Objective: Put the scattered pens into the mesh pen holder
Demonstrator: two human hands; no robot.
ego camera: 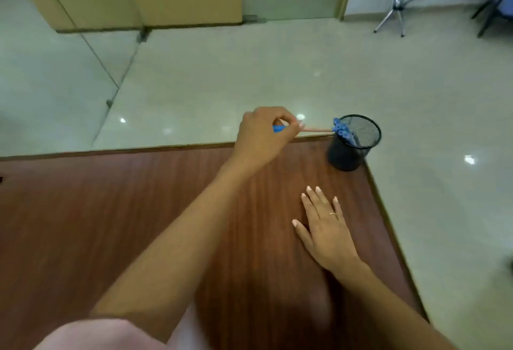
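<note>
left hand [263, 134] pinched a pink, blue-capped pen [315, 129] beside the crowded black mesh pen holder [352, 144] at the far right table corner; right hand [324, 227] lay flat, holding nothing; a knock could topple the holder.

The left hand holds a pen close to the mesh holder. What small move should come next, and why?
Probably carry the pen a little further right and tip its far end down into the mesh pen holder. The left hand pinches it almost level, its tip just short of the rim, where blue-capped pens already stand. The right hand lies flat on the table.
</note>
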